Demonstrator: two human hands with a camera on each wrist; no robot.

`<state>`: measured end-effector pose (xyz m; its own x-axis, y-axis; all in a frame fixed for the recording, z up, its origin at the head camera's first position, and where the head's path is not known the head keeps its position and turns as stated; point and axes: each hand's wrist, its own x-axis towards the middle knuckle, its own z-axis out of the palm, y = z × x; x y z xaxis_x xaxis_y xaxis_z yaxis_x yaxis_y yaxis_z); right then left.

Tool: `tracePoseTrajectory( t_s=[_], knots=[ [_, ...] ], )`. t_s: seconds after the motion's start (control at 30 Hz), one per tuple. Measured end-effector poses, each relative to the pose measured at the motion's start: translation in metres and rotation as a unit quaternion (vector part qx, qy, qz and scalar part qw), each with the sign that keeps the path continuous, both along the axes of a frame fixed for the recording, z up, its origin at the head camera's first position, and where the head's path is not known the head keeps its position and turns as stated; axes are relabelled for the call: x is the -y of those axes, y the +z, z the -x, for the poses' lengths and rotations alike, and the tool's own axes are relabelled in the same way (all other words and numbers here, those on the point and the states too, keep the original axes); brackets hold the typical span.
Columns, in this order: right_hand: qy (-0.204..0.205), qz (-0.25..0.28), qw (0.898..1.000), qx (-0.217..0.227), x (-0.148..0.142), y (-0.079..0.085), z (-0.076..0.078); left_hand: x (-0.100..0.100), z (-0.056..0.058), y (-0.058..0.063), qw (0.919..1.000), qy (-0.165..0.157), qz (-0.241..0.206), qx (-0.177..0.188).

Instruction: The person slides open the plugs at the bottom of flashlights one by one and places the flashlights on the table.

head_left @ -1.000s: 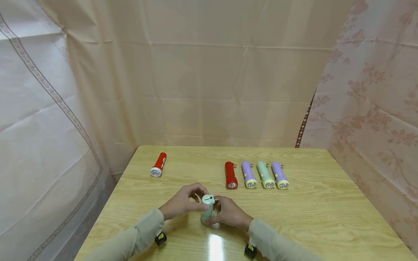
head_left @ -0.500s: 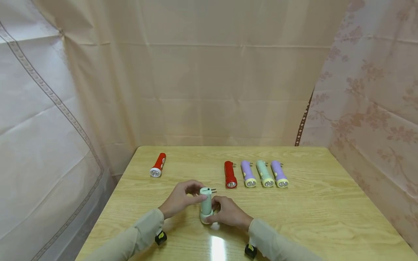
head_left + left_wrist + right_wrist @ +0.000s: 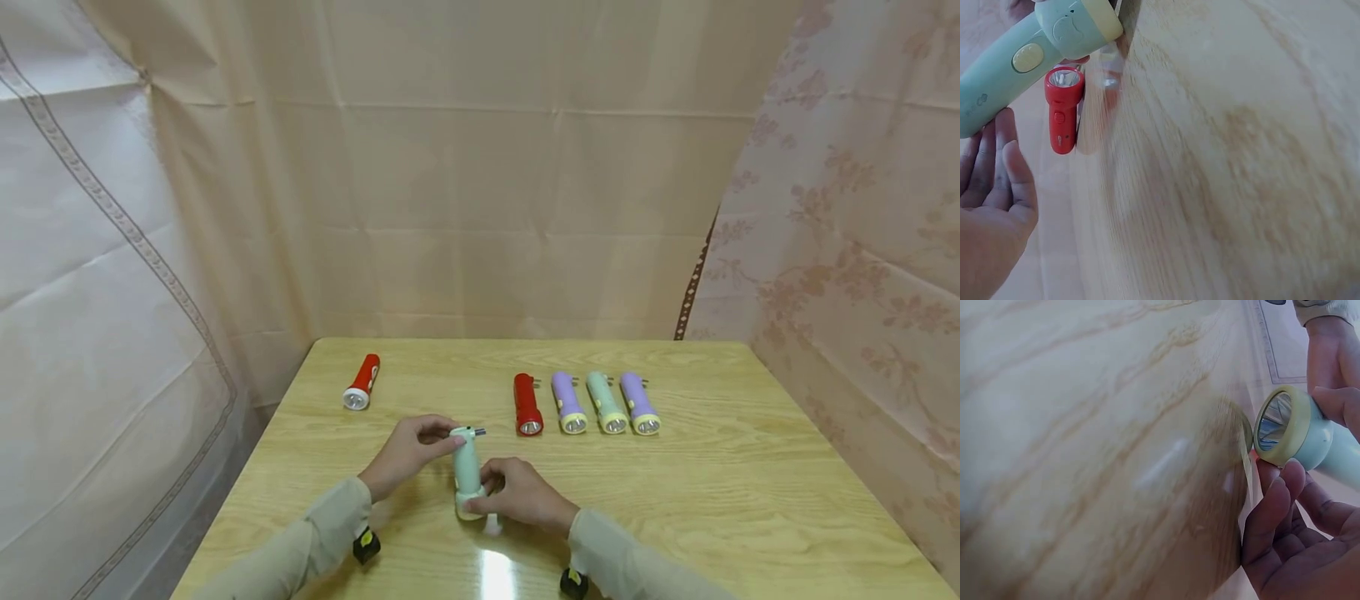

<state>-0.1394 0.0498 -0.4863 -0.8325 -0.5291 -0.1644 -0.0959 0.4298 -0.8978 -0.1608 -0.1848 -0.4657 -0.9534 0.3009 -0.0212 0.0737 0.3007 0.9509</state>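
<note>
A light green flashlight is held between both hands over the near middle of the table, its tail upward and its head low. Two metal prongs stick out rightward near its tail. My left hand pinches the tail end between thumb and fingers. Lower down, my right hand grips the head with thumb and fingers. The left wrist view shows the cream switch on the flashlight's side. In the right wrist view the cream rim and reflector of the head face the table, very near its surface; contact is unclear.
Behind the hands, a red flashlight, two purple flashlights and another green flashlight lie in a row. One red flashlight with a white head lies alone at the far left. Curtains surround the wooden table.
The green flashlight's tail has tipped away and moved slightly left, so more of its body shows. My left hand has moved with it; the right hand stays nearly in place at the head.
</note>
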Motion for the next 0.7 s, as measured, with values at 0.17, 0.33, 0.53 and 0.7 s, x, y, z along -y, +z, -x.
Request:
tracePoseTrajectory(
  t_s=[0.17,0.33,0.53,0.7],
  knots=[
    [0.002,0.007,1.0,0.004,0.0014,-0.0008,-0.0013,0.0002,-0.001,-0.0004,1.0,-0.001,-0.002,0.009],
    [-0.001,0.016,1.0,0.007,0.0012,-0.0006,-0.0033,-0.001,0.0001,-0.0008,0.9999,0.013,0.004,0.009],
    [0.0,0.031,0.999,0.015,-0.0006,0.0002,-0.0053,-0.0021,0.0003,-0.0031,0.9995,0.032,0.006,-0.001],
    [-0.003,0.026,1.0,0.01,-0.0004,-0.0003,-0.0044,-0.0027,0.0035,-0.0063,0.9991,0.042,-0.003,0.002]
  ],
)
